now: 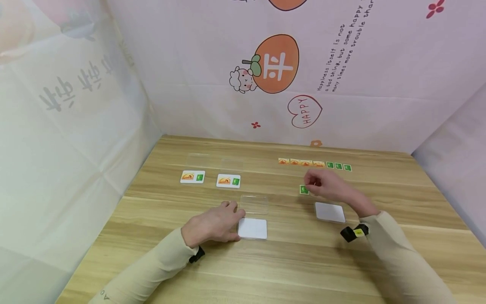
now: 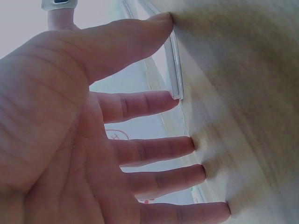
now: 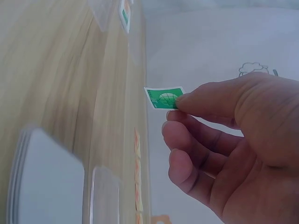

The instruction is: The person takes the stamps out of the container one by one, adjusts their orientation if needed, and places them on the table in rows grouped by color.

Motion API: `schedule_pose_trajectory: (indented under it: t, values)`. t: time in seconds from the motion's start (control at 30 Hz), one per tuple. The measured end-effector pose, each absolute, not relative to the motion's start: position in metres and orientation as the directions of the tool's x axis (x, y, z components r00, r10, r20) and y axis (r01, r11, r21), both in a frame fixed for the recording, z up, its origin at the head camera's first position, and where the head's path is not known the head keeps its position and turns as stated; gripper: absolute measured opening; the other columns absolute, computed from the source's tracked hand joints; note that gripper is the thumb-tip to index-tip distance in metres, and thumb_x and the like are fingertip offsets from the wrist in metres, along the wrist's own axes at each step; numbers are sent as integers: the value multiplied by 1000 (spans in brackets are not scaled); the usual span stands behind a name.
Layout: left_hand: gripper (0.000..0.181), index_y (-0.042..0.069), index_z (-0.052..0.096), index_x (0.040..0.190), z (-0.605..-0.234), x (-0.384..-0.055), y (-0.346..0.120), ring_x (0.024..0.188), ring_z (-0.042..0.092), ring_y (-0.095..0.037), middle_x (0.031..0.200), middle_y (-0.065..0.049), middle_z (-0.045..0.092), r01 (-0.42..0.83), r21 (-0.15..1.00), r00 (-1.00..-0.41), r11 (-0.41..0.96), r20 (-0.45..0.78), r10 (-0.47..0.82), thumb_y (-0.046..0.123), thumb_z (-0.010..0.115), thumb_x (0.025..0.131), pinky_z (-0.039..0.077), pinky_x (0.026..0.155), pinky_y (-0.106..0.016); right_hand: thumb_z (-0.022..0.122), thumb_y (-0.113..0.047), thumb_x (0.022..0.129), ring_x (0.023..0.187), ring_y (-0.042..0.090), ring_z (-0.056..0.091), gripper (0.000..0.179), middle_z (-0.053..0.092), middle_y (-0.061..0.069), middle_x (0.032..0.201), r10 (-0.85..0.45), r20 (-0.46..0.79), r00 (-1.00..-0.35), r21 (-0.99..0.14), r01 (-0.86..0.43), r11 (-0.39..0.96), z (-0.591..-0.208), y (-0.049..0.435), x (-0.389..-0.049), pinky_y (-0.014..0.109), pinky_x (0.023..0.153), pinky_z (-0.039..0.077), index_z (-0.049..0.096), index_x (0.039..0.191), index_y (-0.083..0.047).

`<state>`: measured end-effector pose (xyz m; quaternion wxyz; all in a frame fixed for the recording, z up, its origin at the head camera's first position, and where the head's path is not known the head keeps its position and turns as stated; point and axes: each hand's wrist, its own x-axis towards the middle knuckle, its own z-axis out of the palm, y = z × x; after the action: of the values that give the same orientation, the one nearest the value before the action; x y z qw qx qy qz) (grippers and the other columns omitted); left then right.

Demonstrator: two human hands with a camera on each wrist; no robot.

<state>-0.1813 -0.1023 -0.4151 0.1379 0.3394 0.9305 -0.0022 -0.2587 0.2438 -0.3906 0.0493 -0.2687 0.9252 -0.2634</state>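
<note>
Between thumb and fingertips, my right hand (image 1: 328, 185) pinches a small green stamp (image 3: 164, 98) with a white border and a globe-like print, raised above the table. My left hand (image 1: 214, 221) lies beside a blank white card (image 1: 252, 228) in a clear case. Its thumb (image 2: 135, 44) and index finger (image 2: 140, 103) are extended and touch the case's edge (image 2: 175, 70); the other fingertips rest on the table. Behind that card lies a clear lid (image 1: 254, 204). A stack of blank white cards (image 1: 329, 212) sits in front of the right hand.
At the back right runs a row of several orange stamps (image 1: 294, 162) and three green stamps (image 1: 338, 166). On the left lie two white cards (image 1: 192, 177) bearing an orange and a green stamp each, with clear lids (image 1: 198, 159) behind them. A printed cloth wall (image 1: 212, 109) borders the wooden table (image 1: 296, 257).
</note>
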Motion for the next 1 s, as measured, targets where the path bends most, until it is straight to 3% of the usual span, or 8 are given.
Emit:
schedule_pose_trajectory:
  t: [0.37, 1.0]
  values:
    - [53, 16, 54, 127, -415, -181, -103, 104, 54, -20, 120, -8, 56, 634, 83, -732, 769, -255, 632, 47, 71, 87, 52, 82, -33, 62, -9, 94, 69, 15, 53, 4, 57, 2, 78, -473, -52, -880, -498, -388, 776, -385, 261, -266, 26, 57, 45, 59, 92, -7]
    - [53, 16, 54, 127, -416, -181, -102, 105, 54, -20, 121, -8, 56, 638, 74, -731, 766, -252, 634, 48, 70, 87, 52, 82, -33, 61, -3, 92, 66, 13, 53, 7, 57, 2, 75, -455, -68, -888, -468, -375, 801, -381, 290, -276, 25, 56, 47, 57, 89, -8]
